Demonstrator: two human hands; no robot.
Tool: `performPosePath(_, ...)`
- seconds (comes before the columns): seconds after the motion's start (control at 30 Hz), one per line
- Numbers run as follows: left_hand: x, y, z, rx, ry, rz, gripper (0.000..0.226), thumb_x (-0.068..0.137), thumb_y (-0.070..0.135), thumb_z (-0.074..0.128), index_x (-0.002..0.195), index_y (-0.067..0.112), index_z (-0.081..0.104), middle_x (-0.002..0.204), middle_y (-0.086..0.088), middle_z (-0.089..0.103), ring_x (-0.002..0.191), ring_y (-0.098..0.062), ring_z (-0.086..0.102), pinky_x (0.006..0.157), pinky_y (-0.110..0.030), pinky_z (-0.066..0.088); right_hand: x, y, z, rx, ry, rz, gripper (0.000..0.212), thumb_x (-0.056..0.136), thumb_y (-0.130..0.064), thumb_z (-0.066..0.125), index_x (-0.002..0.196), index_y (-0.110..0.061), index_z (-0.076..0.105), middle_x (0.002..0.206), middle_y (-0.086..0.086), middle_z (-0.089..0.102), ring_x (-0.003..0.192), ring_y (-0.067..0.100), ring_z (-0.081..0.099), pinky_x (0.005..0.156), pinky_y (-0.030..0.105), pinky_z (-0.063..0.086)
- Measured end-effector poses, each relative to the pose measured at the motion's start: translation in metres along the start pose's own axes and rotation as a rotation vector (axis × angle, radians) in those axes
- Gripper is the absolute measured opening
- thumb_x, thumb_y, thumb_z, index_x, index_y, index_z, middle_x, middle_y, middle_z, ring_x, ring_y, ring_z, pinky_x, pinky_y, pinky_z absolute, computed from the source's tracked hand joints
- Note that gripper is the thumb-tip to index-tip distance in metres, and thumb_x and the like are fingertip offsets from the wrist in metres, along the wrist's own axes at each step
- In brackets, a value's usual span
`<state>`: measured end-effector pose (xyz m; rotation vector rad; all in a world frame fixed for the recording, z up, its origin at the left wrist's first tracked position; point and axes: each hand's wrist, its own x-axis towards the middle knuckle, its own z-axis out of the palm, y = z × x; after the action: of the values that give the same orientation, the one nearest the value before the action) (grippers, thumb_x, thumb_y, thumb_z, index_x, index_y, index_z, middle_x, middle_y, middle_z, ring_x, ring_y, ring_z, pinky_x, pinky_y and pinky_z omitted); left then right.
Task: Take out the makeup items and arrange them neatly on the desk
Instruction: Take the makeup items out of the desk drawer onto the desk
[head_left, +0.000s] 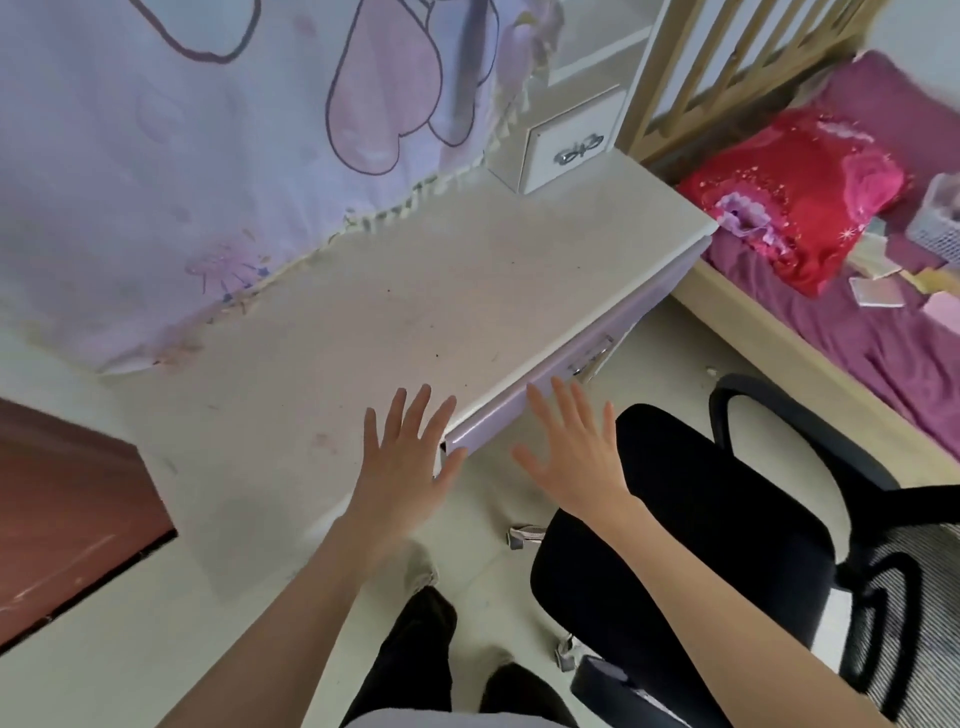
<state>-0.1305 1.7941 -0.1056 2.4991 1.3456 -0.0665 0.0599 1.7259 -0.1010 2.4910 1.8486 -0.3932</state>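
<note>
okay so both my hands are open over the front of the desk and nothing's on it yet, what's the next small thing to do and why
Probably reach your right hand to the drawer handle on the desk front and pull. Both it and your left hand hold nothing, no makeup shows on the desktop, and that closed drawer is the nearest likely place for it.

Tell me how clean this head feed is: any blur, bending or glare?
Head view: wide-angle bending curves the desk edge and bed rail; motion blur smears the left hand wrist and frame corners; right hand is sharper; soft, even daylight, no strong glare, faint shadows only.
</note>
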Motion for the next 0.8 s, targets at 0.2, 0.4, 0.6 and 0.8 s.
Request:
performPosePath(0.2,0.075,-0.013,0.01,0.005,-0.073,0.166,0.057,0.097,0.048,0.022,0.148,0.028,0.008,0.157,0.0,-0.003,0.144,-0.022,-0.008,0.114,-0.046,-0.003,0.041,0.01,0.017,0.038,-0.048,0.173,0.071,0.092,-0.055,0.034,0.149,-0.029,-0.001,0.158,0.002,-0.001,0.145,0.022,-0.003,0.114,0.051,-0.004)
performPosePath(0.4,0.147,0.001,0.049,0.056,-0.091,0.271,0.052,0.097,0.04,0.026,0.147,0.029,0.015,0.157,-0.002,0.0,0.143,-0.027,-0.004,0.113,-0.05,0.0,0.067,0.04,0.049,0.488,-0.059,0.367,0.062,0.096,-0.037,0.045,0.149,-0.022,0.015,0.157,0.005,0.011,0.144,0.02,0.005,0.116,0.037,0.007)
performPosePath(0.6,0.201,0.017,0.076,0.08,0.01,0.265,0.047,0.096,0.033,0.032,0.141,0.023,0.033,0.153,-0.01,0.021,0.14,-0.036,0.016,0.11,-0.058,0.008,0.117,0.073,0.082,1.229,0.0,0.821,0.05,0.096,-0.028,0.045,0.143,-0.013,0.034,0.141,0.009,0.045,0.125,0.022,0.046,0.11,0.037,0.034)
performPosePath(0.8,0.204,0.019,0.082,0.141,0.096,0.263,0.049,0.094,0.036,0.026,0.139,0.024,0.04,0.15,-0.011,0.031,0.137,-0.037,0.026,0.11,-0.059,0.012,0.175,0.098,0.089,1.824,0.193,1.127,0.016,0.096,-0.019,0.048,0.091,-0.007,0.057,0.077,0.005,0.063,0.074,0.018,0.062,0.071,0.027,0.055)
